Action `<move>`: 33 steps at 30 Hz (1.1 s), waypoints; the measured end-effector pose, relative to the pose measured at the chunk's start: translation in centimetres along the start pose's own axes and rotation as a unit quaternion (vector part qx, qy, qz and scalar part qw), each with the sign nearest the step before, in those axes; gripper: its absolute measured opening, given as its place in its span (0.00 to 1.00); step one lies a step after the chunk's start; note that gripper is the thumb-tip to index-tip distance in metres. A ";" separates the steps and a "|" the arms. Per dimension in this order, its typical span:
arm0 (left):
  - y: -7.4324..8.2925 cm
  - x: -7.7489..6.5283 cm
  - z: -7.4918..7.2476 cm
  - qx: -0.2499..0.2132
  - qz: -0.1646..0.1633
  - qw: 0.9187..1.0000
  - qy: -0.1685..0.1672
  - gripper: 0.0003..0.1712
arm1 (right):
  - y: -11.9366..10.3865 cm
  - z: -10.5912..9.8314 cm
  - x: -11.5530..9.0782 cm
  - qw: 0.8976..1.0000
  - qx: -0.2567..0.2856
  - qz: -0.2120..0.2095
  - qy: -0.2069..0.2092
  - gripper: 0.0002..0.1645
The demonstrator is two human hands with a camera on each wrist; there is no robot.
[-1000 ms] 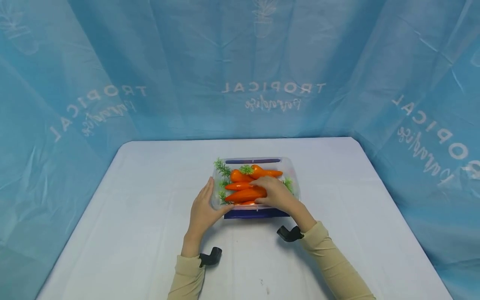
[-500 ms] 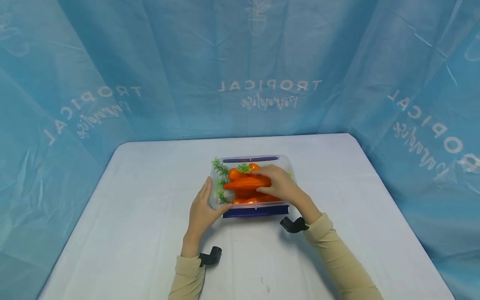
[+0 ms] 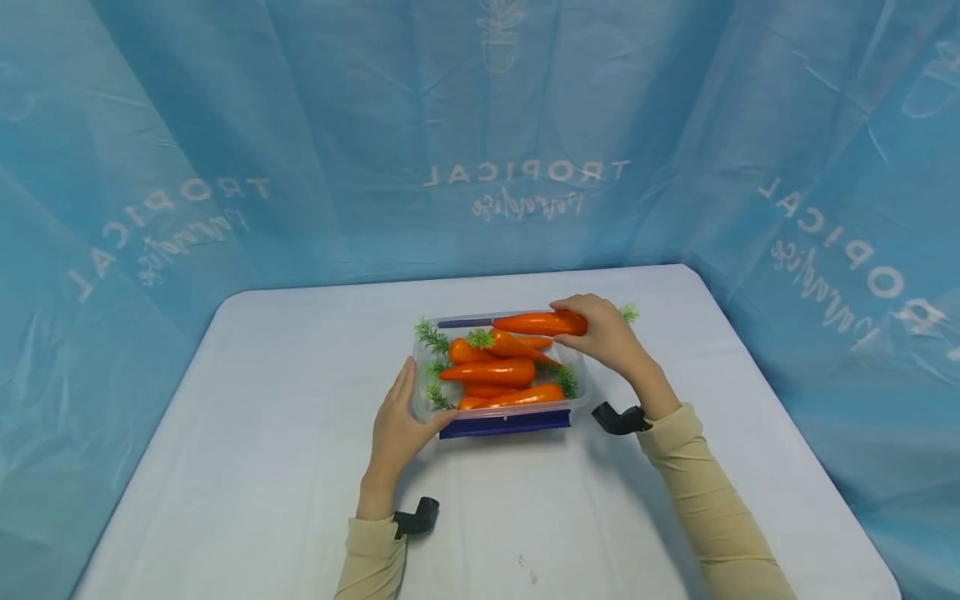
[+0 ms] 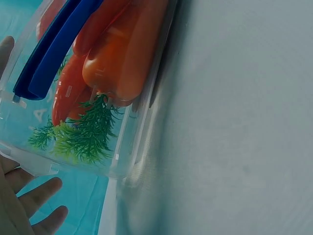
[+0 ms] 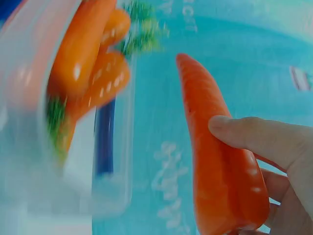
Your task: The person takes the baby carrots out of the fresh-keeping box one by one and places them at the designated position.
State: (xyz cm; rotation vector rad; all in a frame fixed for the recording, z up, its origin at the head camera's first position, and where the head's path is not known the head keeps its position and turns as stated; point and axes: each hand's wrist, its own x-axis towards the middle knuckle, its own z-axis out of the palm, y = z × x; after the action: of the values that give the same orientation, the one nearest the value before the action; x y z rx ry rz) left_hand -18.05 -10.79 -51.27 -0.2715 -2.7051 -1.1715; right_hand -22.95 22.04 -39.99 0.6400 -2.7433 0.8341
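A clear plastic container with blue side latches holds several orange toy carrots with green leafy tops. Between the thumb and fingers of my right hand is a carrot, lying sideways over the container's far right part in the head view. The right wrist view shows that carrot with its thumb-side pinch, tip pointing away. My left hand rests at the container's near left corner, fingers straight along the left wall and thumb at the front rim. In the left wrist view, the left fingers are spread beside the container wall.
The container stands on a white-covered table, towards its far side. A blue latch flap hangs out at the front. Blue printed curtains surround the table at the back and both sides.
My right hand has lifted a carrot out of the pile and moved it up and right, towards the container's far right corner. The left hand stays at the container's left side.
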 end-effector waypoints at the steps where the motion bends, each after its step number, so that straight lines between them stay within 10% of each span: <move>1: 0.0 0.0 0.0 -0.001 0.001 1.000 0.002 0.62 | 0.5 -0.3 -0.2 1.000 -0.002 0.012 0.009 0.27; 17: 0.0 0.1 -0.2 0.000 0.008 1.000 -0.004 0.62 | 7.2 -0.7 -3.6 0.984 -0.050 0.152 0.083 0.27; 33: 0.1 0.0 -0.1 0.003 0.020 1.000 0.001 0.61 | 8.3 4.2 -3.7 0.965 -0.055 0.255 0.036 0.28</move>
State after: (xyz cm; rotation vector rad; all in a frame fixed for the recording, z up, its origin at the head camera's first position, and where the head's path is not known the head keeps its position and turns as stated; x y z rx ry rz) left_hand -18.06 -10.84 -51.14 -0.3205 -2.6882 -1.1514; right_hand -23.70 27.11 -48.56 -0.1309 -2.8956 0.7663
